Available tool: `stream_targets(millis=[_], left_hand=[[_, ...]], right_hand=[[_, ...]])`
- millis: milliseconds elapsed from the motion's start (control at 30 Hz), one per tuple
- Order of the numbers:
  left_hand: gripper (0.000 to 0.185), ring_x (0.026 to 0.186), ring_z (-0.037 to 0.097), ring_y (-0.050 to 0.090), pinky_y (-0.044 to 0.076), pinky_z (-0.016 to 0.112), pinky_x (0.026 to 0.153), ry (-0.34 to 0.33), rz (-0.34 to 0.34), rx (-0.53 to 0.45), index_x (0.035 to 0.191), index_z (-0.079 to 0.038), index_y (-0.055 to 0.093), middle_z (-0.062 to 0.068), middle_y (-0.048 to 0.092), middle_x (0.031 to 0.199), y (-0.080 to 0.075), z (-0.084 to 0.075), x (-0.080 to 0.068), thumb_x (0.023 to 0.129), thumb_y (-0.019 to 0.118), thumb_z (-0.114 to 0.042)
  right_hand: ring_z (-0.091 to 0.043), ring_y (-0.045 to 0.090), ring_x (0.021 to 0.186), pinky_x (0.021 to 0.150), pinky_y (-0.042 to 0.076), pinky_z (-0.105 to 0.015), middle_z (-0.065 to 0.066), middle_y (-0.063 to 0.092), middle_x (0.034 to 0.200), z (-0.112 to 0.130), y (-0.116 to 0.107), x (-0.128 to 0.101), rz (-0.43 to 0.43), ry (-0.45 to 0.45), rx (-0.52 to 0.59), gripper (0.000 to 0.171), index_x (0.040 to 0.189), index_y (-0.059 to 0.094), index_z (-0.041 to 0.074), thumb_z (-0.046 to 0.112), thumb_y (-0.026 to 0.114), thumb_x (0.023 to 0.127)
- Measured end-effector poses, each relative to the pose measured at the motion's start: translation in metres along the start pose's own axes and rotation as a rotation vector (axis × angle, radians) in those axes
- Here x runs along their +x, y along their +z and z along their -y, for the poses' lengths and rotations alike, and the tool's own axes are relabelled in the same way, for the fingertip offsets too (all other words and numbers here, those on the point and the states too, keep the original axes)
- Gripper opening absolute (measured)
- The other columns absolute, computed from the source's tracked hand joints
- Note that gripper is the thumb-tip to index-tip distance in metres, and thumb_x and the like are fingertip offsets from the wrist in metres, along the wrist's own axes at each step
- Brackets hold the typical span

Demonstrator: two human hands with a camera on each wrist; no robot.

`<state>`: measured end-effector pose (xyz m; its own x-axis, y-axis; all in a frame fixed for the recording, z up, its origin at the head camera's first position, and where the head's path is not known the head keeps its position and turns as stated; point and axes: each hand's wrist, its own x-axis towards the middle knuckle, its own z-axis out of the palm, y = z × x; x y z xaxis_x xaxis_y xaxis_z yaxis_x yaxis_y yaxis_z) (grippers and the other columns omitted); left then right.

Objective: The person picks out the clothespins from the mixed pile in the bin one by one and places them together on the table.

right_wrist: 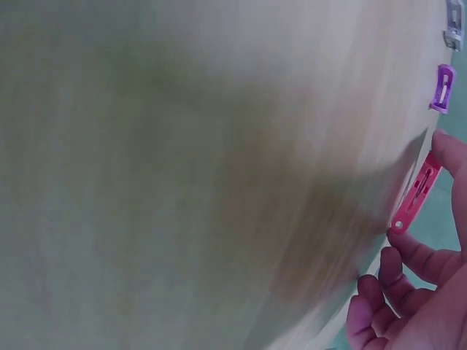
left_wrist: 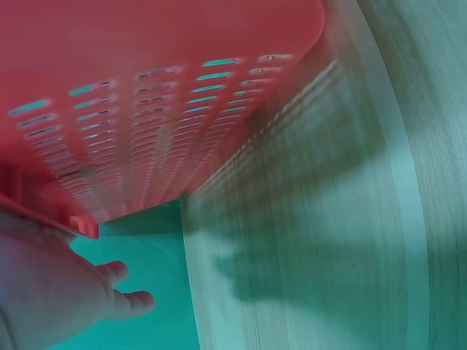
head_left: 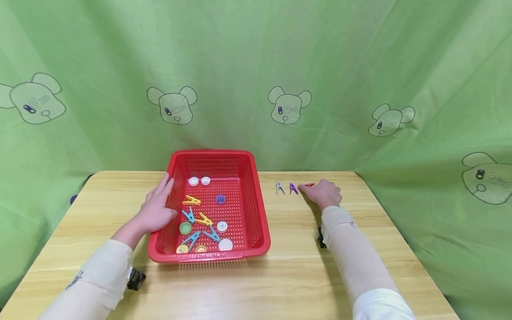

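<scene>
Resting flat against the outer left wall of the red basket [head_left: 256,209], the left hand [head_left: 158,209] has its fingers straight and relaxed and grips nothing; the left wrist view shows the slotted red wall right above the palm. Inside the basket lie yellow and blue clothespins [head_left: 198,218] mixed with round bottle caps [head_left: 199,181] in white, green and purple, loose on the perforated floor. Right of the basket, on the wooden table [head_left: 280,284], stand a grey clothespin [head_left: 280,188] and just beside it a purple clothespin [head_left: 293,188], both upright on their legs in a row near the far edge. Next along, the right hand [head_left: 326,193] pinches a pink clothespin [right_wrist: 416,193] between fingertips and thumb, its lower end touching the table close to the purple one. As I judge it, the risk lies here: the pin is thin, hard, glossy plastic standing on a narrow foot, so a crooked release could tip it, and a brushing finger could knock over its close neighbours. The table's smooth, pale wood grain offers little grip, and the light, thin-walled mesh basket could slide if the left hand pushes.
</scene>
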<state>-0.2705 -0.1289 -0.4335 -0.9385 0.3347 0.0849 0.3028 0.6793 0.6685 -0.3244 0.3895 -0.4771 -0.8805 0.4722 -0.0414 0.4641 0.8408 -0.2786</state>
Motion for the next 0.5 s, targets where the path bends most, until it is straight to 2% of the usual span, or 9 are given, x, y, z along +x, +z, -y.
stream_targets(millis=[100, 267, 367, 500], left_hand=[[0.096, 0.142, 0.055, 0.006, 0.015, 0.079, 0.101, 0.003, -0.001, 0.002, 0.158, 0.002, 0.012, 0.013, -0.006, 0.166, 0.0, 0.0, -0.001, 0.078, 0.065, -0.002], [0.096, 0.142, 0.055, 0.006, 0.015, 0.08, 0.101, 0.004, -0.002, 0.007, 0.158, 0.002, 0.012, 0.014, -0.006, 0.166, 0.001, 0.0, -0.003, 0.077, 0.064, -0.002], [0.096, 0.142, 0.056, 0.007, 0.014, 0.08, 0.101, 0.006, -0.006, 0.009, 0.158, 0.003, 0.012, 0.014, -0.006, 0.166, 0.001, 0.0, -0.003, 0.077, 0.064, -0.002], [0.096, 0.142, 0.056, 0.007, 0.015, 0.079, 0.101, 0.009, -0.005, 0.01, 0.158, 0.002, 0.012, 0.014, -0.006, 0.166, 0.001, -0.001, -0.002, 0.077, 0.064, -0.002]], right_hand=[[-0.044, 0.05, 0.103, 0.079, 0.046, -0.055, -0.026, 0.058, 0.107, 0.0, 0.002, 0.001, -0.011, -0.003, -0.021, 0.083, 0.097, 0.06, 0.003, 0.082, 0.057, 0.074], [-0.045, 0.051, 0.104, 0.08, 0.046, -0.057, -0.027, 0.057, 0.108, 0.0, 0.001, 0.0, -0.021, -0.017, -0.022, 0.089, 0.103, 0.06, 0.002, 0.085, 0.058, 0.071], [-0.047, 0.05, 0.107, 0.083, 0.045, -0.059, -0.028, 0.055, 0.114, -0.002, -0.003, 0.0, -0.025, -0.051, 0.015, 0.092, 0.116, 0.057, 0.0, 0.083, 0.057, 0.074], [-0.051, 0.044, 0.114, 0.089, 0.042, -0.063, -0.032, 0.047, 0.126, -0.006, -0.009, -0.001, 0.015, -0.123, 0.076, 0.085, 0.136, 0.05, 0.002, 0.069, 0.06, 0.083]])
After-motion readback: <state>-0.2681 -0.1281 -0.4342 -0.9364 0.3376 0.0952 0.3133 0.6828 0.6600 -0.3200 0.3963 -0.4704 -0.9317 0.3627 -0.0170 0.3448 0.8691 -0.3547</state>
